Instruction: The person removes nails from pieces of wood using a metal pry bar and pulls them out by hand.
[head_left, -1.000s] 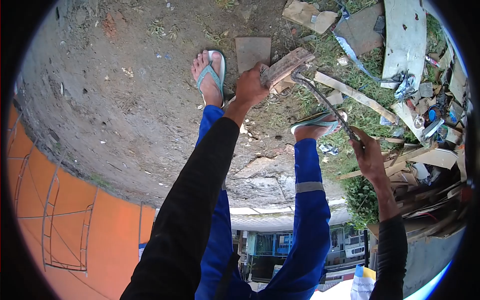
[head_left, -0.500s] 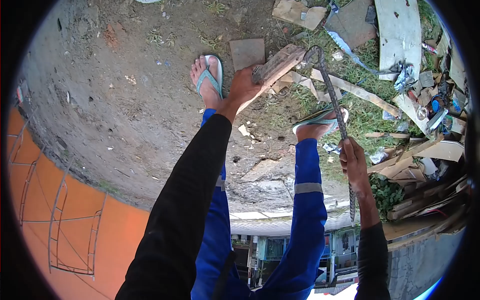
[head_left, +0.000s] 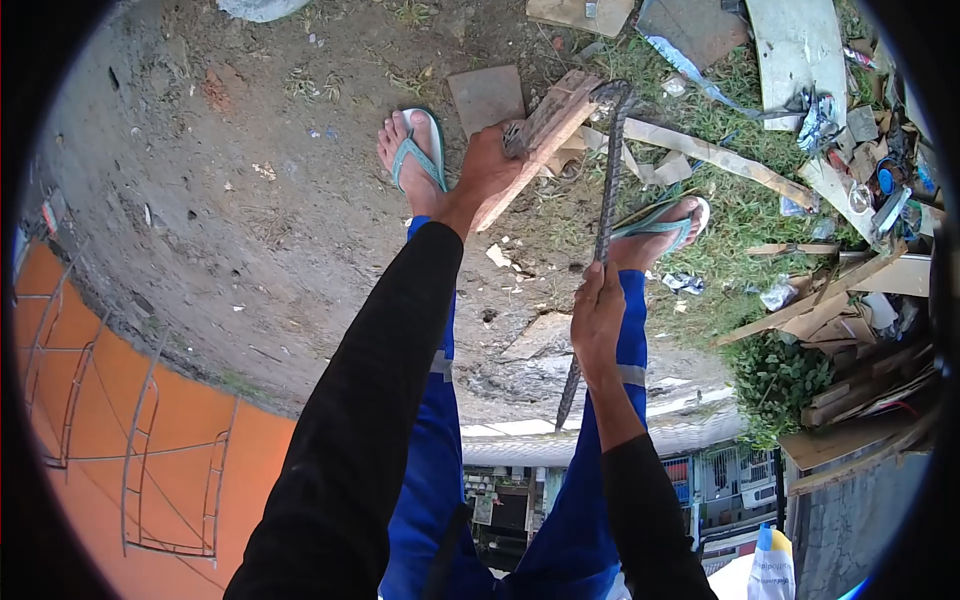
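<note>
The dark, ribbed bar [head_left: 608, 190] has a curled end beside rough wood [head_left: 556, 120].

A plain black sleeve [head_left: 340, 430] reaches the wrist of the left hand [head_left: 487, 168]; the matching right sleeve [head_left: 650, 510] ends farther up the forearm, short of the right hand [head_left: 598, 318]. Bright blue trousers [head_left: 565, 530] carry a grey band [head_left: 632, 375] around each leg. Far off, the white-topped flip-flops [head_left: 436, 150] have teal V-shaped straps [head_left: 408, 152].
</note>
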